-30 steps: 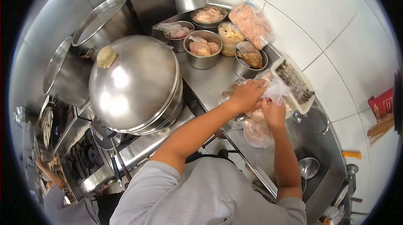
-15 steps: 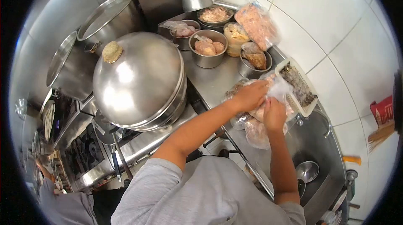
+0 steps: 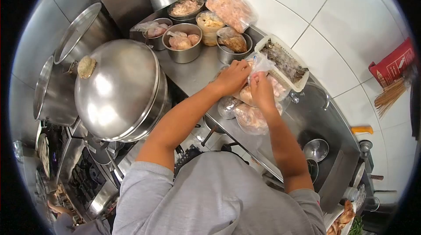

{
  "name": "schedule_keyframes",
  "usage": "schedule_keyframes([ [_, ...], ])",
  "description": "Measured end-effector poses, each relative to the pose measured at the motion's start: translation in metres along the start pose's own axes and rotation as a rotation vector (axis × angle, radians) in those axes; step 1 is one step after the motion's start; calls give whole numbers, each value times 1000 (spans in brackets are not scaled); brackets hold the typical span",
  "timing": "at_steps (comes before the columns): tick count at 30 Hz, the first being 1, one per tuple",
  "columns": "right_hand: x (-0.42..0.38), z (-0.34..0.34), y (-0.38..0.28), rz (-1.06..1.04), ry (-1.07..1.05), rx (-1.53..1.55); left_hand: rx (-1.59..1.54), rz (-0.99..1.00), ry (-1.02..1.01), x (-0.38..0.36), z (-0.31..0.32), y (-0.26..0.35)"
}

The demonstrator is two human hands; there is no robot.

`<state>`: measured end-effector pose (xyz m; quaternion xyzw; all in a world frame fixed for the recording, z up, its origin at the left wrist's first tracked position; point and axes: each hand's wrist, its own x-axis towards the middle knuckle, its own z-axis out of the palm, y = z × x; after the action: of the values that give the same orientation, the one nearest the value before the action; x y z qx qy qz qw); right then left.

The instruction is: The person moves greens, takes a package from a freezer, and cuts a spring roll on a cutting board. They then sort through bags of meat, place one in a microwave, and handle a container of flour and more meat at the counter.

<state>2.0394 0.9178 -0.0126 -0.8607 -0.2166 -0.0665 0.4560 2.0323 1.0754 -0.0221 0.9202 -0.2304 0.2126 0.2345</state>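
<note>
Both hands are closed at the gathered neck of a clear plastic bag (image 3: 262, 64) holding pale pink raw meat. My left hand (image 3: 234, 77) grips it from the left, fingers curled at the top. Pinched fingers of my right hand (image 3: 262, 89) hold the plastic from the near side. Just below lies another clear bag of raw meat (image 3: 252, 118), with a shiny plastic-wrapped bundle (image 3: 228, 107) to its left. Beyond the hands, a white basket (image 3: 299, 85) of grey shrimp stands against the tiled wall.
Several metal pots of raw meat, including one pot (image 3: 182, 55), line the back counter beside a plastic tub (image 3: 209, 33) and a large meat bag (image 3: 231, 9). A big domed steamer (image 3: 116, 90) stands left. The sink holds a metal bowl (image 3: 315, 150). Another person's arm (image 3: 60, 209) shows lower left.
The camera view has shifted, so the counter items appear further left. Both hands stay at the bag's neck, with little change in their grip.
</note>
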Motion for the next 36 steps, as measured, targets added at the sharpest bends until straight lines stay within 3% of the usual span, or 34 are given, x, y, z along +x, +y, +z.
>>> schedule_keyframes([
  [3,-6,8,9,-88,-13,-100,28,-30,62,3,4,0],
  [5,-14,13,-4,-130,-47,-438,25,-81,111,3,10,3],
  [7,-14,13,-24,-214,67,-366,-19,-359,190,11,13,-1],
  [8,-16,13,-29,-293,177,-293,-18,-361,183,10,15,-1],
  [10,-13,17,-24,-278,159,-332,-37,-641,222,17,12,-5],
  [12,-14,17,-21,-347,101,-317,-10,-707,261,23,11,-17],
  [14,-13,14,-20,-380,84,-344,-111,-822,-89,26,1,-27],
  [15,-13,12,-19,-411,61,-373,-109,-829,-88,30,-8,-20],
  [17,-6,6,-20,-415,-31,-499,-7,-747,-295,37,-33,-4],
  [18,-1,5,-24,-411,-112,-628,0,-752,-294,36,-32,-7],
  [24,20,3,-33,-386,-341,-695,-101,-671,-205,32,-14,-33],
  [27,13,1,-21,-499,-160,-616,-198,-699,-244,34,-20,-31],
  [31,21,-2,-25,-376,-216,-636,-84,-697,-205,34,-11,-29],
  [33,29,2,-32,-216,-253,-502,-52,-722,-205,36,-14,-29],
  [36,20,3,-43,-365,-252,-590,-48,-666,-114,33,-17,-28],
])
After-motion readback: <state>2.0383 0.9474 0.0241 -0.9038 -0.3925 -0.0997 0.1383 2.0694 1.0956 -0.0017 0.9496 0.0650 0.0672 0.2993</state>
